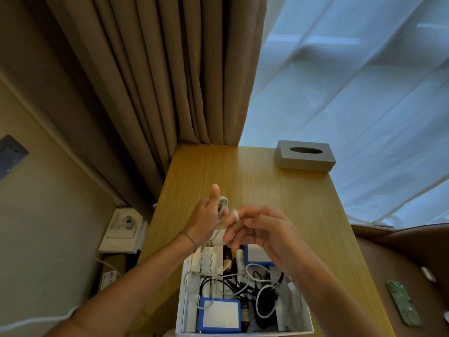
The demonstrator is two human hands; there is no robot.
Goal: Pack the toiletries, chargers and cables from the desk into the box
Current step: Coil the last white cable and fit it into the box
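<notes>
1. Hands are hovering together above the white box point(184, 295) at the wooden desk's point(255, 181) near edge.
2. Left hand point(206, 215) is gripping a coiled white cable point(222, 205), thumb sticking up, fingers curled round the loops.
3. Right hand point(262, 233) is blurring; its curled fingers seem to be pinching the cable's loose end.
4. Box is holding black and white cables, a white charger point(208, 262), small bottles and blue-edged packs point(220, 314).
5. Grey tissue box point(305, 155) is sitting at the far corner.
</notes>
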